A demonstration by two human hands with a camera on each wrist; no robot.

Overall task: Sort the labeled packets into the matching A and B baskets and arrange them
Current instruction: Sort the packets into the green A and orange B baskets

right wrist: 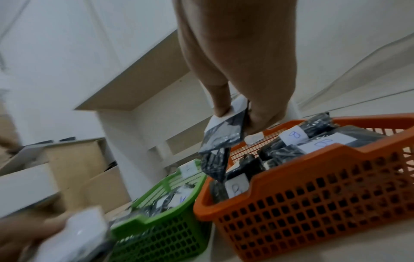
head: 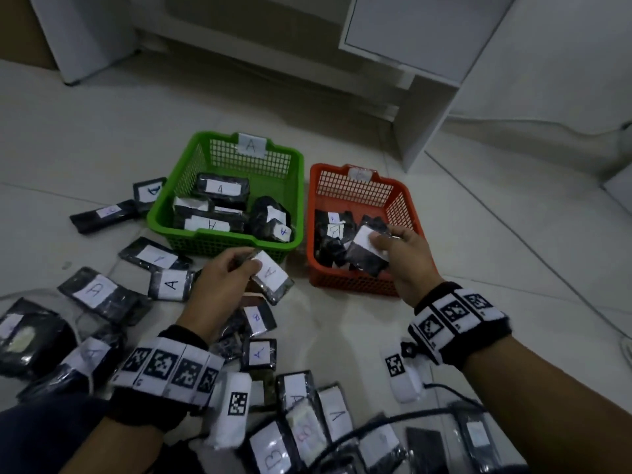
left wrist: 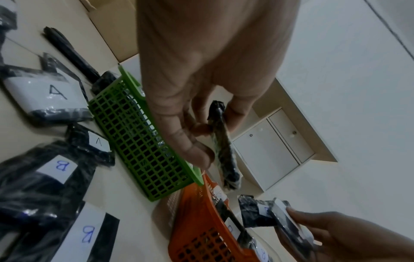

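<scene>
My left hand pinches a black packet labeled A just in front of the green basket, which carries an A tag and holds several A packets. In the left wrist view this packet shows edge-on between thumb and fingers. My right hand holds a black packet with a white label over the orange basket, which holds several B packets. The right wrist view shows that packet hanging from my fingers above the orange basket. Its letter is hidden.
Several loose A and B packets lie scattered on the tiled floor at the left and near me. A black cable runs across the lower right. White cabinets stand behind the baskets.
</scene>
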